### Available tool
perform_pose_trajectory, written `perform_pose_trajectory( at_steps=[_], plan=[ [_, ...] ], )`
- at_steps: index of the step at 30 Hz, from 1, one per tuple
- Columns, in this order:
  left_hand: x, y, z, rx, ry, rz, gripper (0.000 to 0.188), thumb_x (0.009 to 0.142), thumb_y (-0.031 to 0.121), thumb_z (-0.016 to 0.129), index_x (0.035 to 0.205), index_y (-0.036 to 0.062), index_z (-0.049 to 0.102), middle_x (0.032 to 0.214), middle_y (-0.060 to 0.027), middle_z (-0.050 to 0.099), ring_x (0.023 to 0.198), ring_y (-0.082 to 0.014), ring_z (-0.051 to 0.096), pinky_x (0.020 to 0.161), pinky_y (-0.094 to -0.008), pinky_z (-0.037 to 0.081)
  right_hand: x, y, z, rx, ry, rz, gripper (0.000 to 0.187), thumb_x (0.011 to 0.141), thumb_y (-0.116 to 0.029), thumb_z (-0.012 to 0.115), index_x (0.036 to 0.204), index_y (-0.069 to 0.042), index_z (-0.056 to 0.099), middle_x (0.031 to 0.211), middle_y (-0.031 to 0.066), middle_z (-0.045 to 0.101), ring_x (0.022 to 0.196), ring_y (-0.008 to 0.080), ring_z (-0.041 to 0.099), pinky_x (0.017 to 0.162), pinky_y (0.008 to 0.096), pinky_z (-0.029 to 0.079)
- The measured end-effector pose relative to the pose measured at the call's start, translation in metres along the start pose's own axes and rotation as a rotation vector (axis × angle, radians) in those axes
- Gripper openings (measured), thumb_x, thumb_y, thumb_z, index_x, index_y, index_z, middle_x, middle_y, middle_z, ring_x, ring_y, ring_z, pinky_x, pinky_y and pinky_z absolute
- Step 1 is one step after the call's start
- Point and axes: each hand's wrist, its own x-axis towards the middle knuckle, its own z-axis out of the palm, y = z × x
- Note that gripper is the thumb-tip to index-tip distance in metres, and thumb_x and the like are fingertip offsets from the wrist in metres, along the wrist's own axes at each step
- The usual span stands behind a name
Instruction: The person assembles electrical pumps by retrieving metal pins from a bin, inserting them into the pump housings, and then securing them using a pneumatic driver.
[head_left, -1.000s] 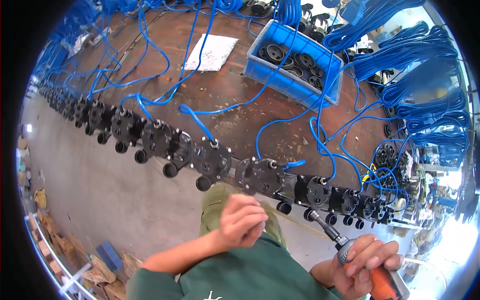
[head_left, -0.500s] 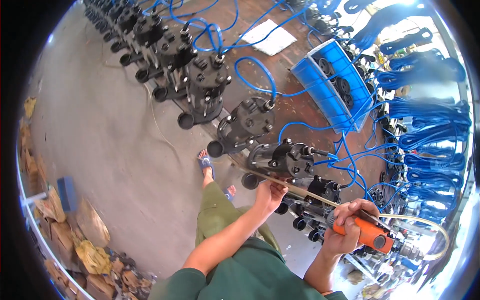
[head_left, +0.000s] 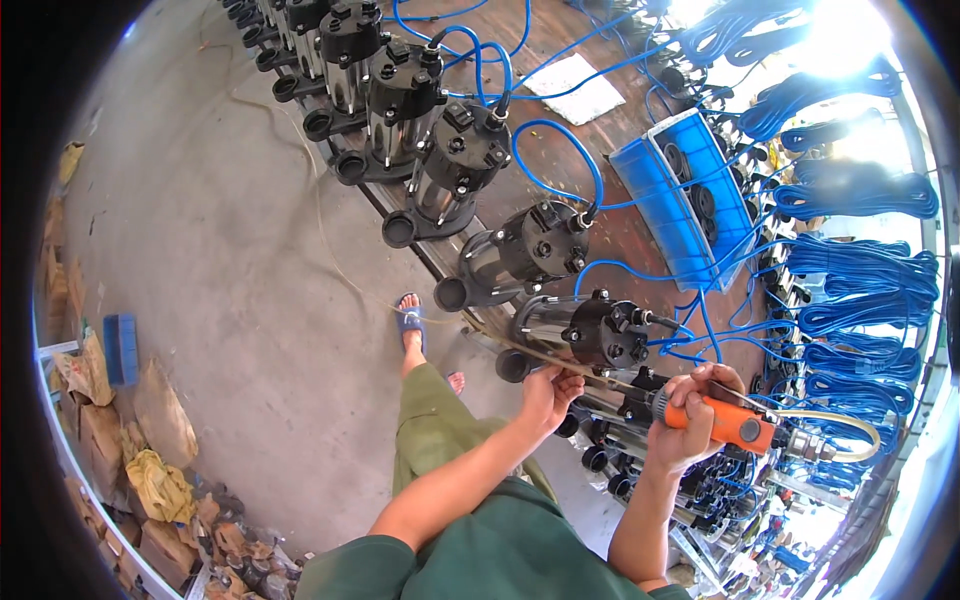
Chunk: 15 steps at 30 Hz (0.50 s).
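Nearest is the person's green shirt [head_left: 490, 545], with both bare forearms reaching out ahead of it. The right hand [head_left: 680, 440] has its grip wrapped around an orange tool [head_left: 735, 425], held level at the near right, a pale hose [head_left: 872, 440] looping from its rear end. The left hand [head_left: 548, 402] is just left of it, fingers curled at the line of a thin tan hose; whether its grip pinches that hose, I cannot tell. Just beyond this hand a black-topped metal cylinder unit [head_left: 605, 335] lies tilted over at the edge of the brown bench [head_left: 625, 242]. Past it, a row of similar units [head_left: 465, 155] runs to the far left, several upright, blue cables rising from their tops. Farther right stands a blue crate [head_left: 645, 200] with black round parts [head_left: 705, 212] inside; beyond lies a white sheet [head_left: 580, 88].
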Motion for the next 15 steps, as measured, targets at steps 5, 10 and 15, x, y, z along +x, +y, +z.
perform_pose_trajectory(
  at_steps=[5, 10, 15],
  plan=[
    [0.004, -0.001, -0.009, -0.028, -0.016, 0.0, 0.022, 0.102, 0.012, 0.044, 0.102, 0.001, 0.064, 0.091, -0.0143, 0.07, 0.074, -0.0245, 0.069, 0.065, -0.0359, 0.058, -0.001, 0.017, 0.0, 0.042, -0.043, 0.02, 0.037, 0.076, 0.003, 0.055, 0.113, 0.002, 0.054, 0.096, 0.0172, 0.062, 0.059, 0.0157, 0.056, 0.065, 0.0332, 0.053],
    [-0.013, 0.009, 0.006, 0.245, 0.169, -0.039, 0.026, 0.103, 0.016, 0.045, 0.105, -0.0051, 0.061, 0.094, -0.0155, 0.069, 0.075, -0.0252, 0.066, 0.066, -0.0358, 0.055, -0.001, 0.024, -0.005, 0.014, -0.084, 0.119, 0.03, 0.078, 0.006, 0.056, 0.107, -0.002, 0.053, 0.092, 0.0143, 0.061, 0.064, 0.017, 0.058, 0.063, 0.0298, 0.052],
    [-0.062, 0.03, 0.039, 1.517, 0.22, 1.265, 0.03, 0.1, 0.024, 0.051, 0.115, -0.0008, 0.06, 0.102, -0.0169, 0.067, 0.1, -0.0338, 0.059, 0.087, -0.0455, 0.047, 0.005, 0.029, -0.005, 0.06, -0.132, 0.124, 0.03, 0.081, 0.008, 0.054, 0.109, -0.001, 0.053, 0.093, 0.0154, 0.065, 0.066, 0.0162, 0.059, 0.064, 0.0295, 0.052]
  ],
)
